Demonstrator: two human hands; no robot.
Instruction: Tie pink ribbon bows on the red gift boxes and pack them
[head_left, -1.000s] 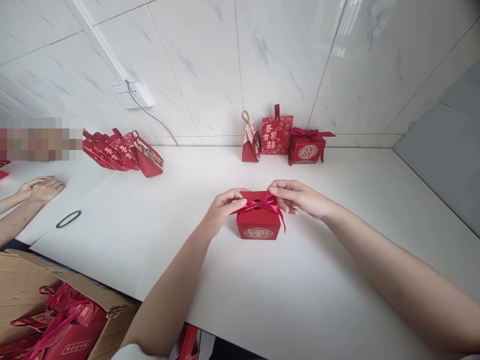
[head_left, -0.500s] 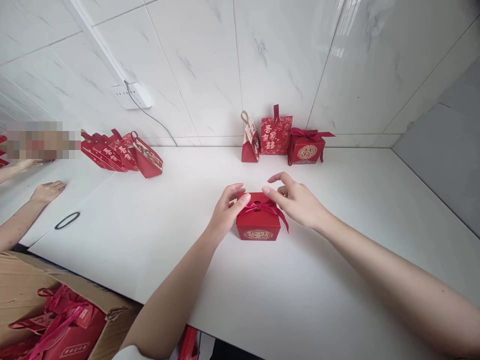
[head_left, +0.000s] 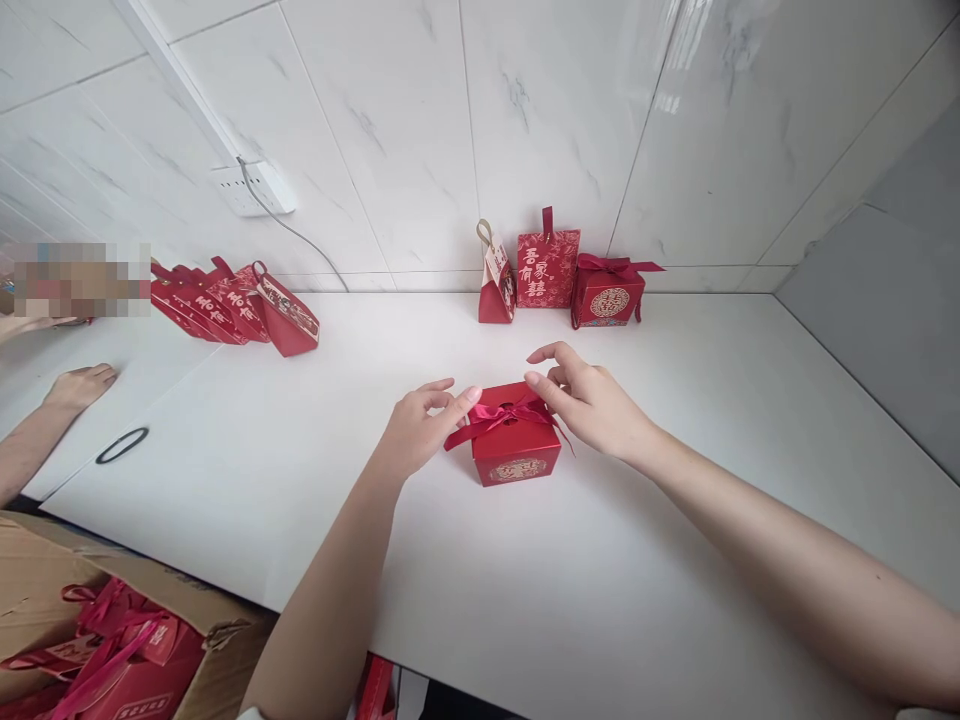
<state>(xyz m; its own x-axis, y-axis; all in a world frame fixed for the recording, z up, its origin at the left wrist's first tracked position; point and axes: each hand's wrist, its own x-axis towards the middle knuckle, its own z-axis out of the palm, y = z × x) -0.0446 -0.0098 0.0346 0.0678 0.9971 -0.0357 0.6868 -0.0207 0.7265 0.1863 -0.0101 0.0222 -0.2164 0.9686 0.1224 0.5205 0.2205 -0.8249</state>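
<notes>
A red gift box (head_left: 516, 472) with a gold round emblem stands on the white table in front of me. A dark pink ribbon (head_left: 501, 413) is tied in a bow across its top, one tail sticking out to the left. My left hand (head_left: 420, 425) is at the box's left side, thumb by the ribbon tail and fingers apart. On the other side, my right hand (head_left: 592, 400) has its thumb at the top right corner and its index finger held out above. Its lower fingers are curled and partly hidden.
Against the tiled wall stand a triangular red box (head_left: 496, 290), a flat red box (head_left: 549, 270) and a ribboned box (head_left: 611, 300). Several red boxes (head_left: 240, 305) lean at left. A black loop (head_left: 122, 446), a co-worker's hand (head_left: 81, 388) and a filled carton (head_left: 225, 650) are left.
My left hand has moved left, away from the box top. The box is turned slightly, and the ribbon's left tail now shows. My right hand stays by the right corner.
</notes>
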